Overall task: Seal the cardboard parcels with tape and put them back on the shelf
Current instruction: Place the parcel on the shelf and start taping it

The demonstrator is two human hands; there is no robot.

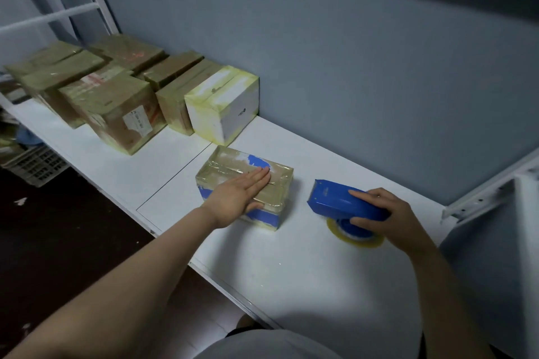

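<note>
Head view, left grip (236, 198) flat on parcel (224, 167) lengthwise along shelf (262, 265), right grip (388, 218) clasping tape dispenser (335, 198) pointing left

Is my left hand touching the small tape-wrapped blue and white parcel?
Touching. The head view shows the left hand lying flat, fingers straight, on top of the small tape-wrapped blue and white parcel.

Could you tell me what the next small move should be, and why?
Probably grip the parcel with the left hand, lying flat on it, and shift it toward the taped boxes. Glossy tape seems to cover it, and the right hand rests the tape dispenser on the shelf, apart from it.
</note>
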